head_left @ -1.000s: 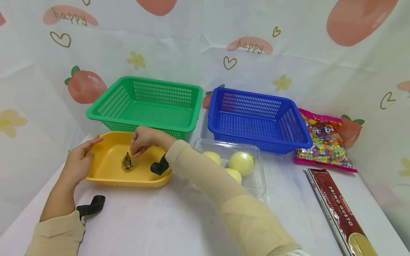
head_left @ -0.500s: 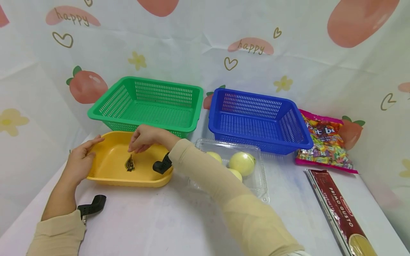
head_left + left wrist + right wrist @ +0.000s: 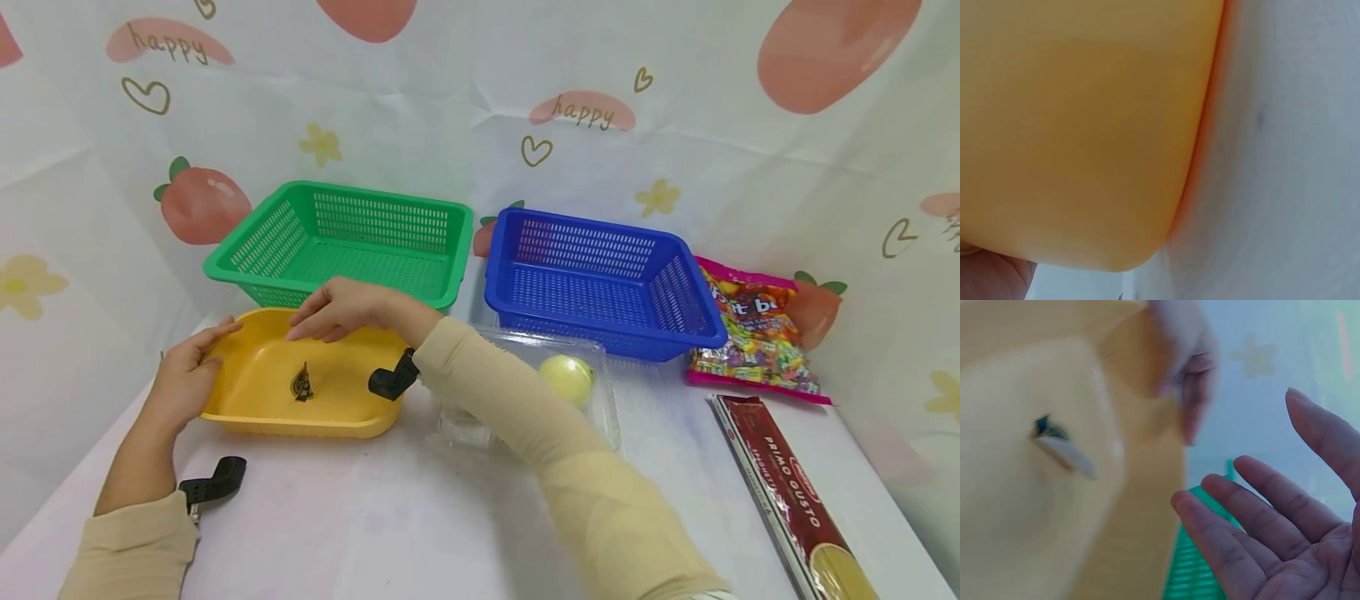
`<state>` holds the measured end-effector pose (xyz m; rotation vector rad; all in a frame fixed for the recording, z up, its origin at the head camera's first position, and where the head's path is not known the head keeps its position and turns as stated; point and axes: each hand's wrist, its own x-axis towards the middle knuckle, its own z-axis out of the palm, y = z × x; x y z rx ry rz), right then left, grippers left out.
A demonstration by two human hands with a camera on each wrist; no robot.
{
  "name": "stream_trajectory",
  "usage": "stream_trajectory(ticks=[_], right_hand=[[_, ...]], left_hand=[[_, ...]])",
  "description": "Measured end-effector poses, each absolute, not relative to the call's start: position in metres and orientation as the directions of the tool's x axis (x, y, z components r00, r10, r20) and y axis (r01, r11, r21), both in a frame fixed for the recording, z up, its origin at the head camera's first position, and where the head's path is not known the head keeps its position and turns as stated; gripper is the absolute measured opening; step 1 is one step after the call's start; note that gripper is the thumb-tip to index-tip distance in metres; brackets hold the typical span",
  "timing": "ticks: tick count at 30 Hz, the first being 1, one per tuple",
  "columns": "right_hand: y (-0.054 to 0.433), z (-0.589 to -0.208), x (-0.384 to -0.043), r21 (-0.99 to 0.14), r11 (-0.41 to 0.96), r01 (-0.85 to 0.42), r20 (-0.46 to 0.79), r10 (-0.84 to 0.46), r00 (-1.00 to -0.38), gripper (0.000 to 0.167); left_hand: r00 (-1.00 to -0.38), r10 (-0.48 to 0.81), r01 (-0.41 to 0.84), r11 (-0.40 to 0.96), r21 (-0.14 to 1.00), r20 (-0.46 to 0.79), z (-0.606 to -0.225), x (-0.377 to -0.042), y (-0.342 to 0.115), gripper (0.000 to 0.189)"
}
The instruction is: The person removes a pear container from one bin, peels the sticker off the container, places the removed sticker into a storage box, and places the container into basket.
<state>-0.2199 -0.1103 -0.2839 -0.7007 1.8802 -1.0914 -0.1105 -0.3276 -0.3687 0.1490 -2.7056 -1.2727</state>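
A yellow basin [image 3: 255, 392] stands at the left of the table. My left hand [image 3: 183, 379] holds its left rim, with the thumb inside and the fingers over the outside. Within the basin is a small dark-and-gold ornament-like object [image 3: 302, 383] with a pointed top; its exact kind is unclear. The right wrist view shows this object [image 3: 1060, 444] blurred, with a dark green end and a pale flat part. My right hand [image 3: 341, 310] hovers above the basin's back edge, apart from the object, its fingers extended and holding nothing. In the left wrist view the basin's outer wall [image 3: 1085, 137] fills most of the picture.
Behind the basin stands a green basket [image 3: 360, 262], with a blue basket [image 3: 585, 283] to its right. A clear plastic box [image 3: 603, 417] with round yellow fruit [image 3: 567, 379] is partly hidden by my right sleeve. Farther right lie a candy bag [image 3: 757, 333] and a spaghetti pack [image 3: 787, 492].
My right hand has let go of the small object and risen away, up and to the right, its fingers straightening. The object has turned slightly. My left hand stays on the rim.
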Motion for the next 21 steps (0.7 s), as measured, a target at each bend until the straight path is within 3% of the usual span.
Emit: stream_trajectory(ticks=[11,21], right_hand=[[-0.083,-0.264,-0.221,-0.916,0.393,-0.081,-0.317,-0.831,-0.457,0.038],[-0.045,-0.257,-0.221,-0.898,0.410,-0.158,-0.300,-0.835,-0.462,0.039]], left_hand=[[-0.988,-0.128,-0.015,0.645,0.764,0.089,-0.367,-0.108,-0.331,0.044],[-0.989,-0.118,-0.007,0.643,0.766,0.090,-0.368,-0.110,-0.330,0.043]])
